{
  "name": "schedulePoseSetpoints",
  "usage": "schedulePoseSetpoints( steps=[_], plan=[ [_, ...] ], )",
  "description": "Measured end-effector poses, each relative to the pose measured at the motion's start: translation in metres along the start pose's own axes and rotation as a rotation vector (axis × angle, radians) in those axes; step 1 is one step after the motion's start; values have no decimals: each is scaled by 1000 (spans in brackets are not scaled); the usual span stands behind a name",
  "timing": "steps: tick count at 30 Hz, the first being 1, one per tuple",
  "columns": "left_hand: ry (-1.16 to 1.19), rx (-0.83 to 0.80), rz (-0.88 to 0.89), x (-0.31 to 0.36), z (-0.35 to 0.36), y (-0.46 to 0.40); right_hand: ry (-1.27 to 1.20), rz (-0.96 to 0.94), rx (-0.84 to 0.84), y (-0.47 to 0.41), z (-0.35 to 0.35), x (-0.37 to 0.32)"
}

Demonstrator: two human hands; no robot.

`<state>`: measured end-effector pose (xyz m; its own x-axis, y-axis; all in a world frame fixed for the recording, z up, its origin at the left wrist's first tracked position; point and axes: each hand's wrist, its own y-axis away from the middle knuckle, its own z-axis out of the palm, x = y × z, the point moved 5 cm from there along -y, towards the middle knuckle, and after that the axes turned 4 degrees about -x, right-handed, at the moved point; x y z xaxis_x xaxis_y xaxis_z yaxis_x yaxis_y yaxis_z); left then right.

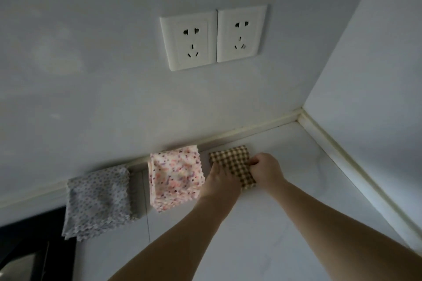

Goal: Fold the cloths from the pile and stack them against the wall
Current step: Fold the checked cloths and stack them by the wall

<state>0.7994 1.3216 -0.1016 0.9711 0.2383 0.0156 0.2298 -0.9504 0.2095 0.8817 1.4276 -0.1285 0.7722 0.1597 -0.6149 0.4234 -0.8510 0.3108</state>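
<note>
I am placing the folded checked cloth on the surface, near the wall. My left hand lies flat on it — my right hand pinches its right edge. Its long axis runs from me toward the wall. Next I must release it without opening the fold.

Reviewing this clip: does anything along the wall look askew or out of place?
Yes: the grey cloth hangs over the counter edge above the dark cooktop. The three cloths sit side by side, not stacked. The pink cloth and checked cloth look tidy.
</note>
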Motion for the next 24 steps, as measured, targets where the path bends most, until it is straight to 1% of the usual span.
schedulePoseSetpoints(
  steps=[2, 4, 5, 7, 9, 10, 11, 13, 14, 15, 16, 18, 20, 24],
  plan=[
    [10, -144, -20, -5, 10, -3, 18, -53, 33, -2, -7, -7],
    [-46, -108, 37, -1, 15, -14, 2, -55, 72, -8, -15, -6],
    [-54, -90, 38, -1, 11, -19, -2, -43, 82, -11, -19, -5],
    [-144, -67, 39, 1, 10, -25, 5, -34, 68, -16, -20, -1],
    [-134, -85, 82, 5, 13, -24, 31, -46, 48, -19, -18, 1],
    [-146, -52, 104, 7, 16, -23, 54, -66, 52, -18, -16, 0],
    [-163, -28, 138, 9, 17, -24, 100, -107, 68, -16, -16, -2],
    [-169, 19, 134, 14, 15, -21, 252, -228, 108, -12, -15, -8],
    [-156, -15, 119, 13, 16, -21, 326, -282, 95, -11, -13, -12],
    [-165, -4, 120, 12, 17, -24, 400, -319, 55, -10, -10, -15],
    [-192, -27, 116, 10, 22, -27, 474, -335, 4, -11, -5, -16],
    [-228, -47, 80, 6, 17, -31, 580, -313, -82, -12, -1, -17],
    [-307, -73, 89, 6, 13, -28, 578, -293, -109, -9, -3, -20],
    [-290, -62, 114, 1, -6, -11, 443, -311, -63, 13, -19, -36]
  ],
)
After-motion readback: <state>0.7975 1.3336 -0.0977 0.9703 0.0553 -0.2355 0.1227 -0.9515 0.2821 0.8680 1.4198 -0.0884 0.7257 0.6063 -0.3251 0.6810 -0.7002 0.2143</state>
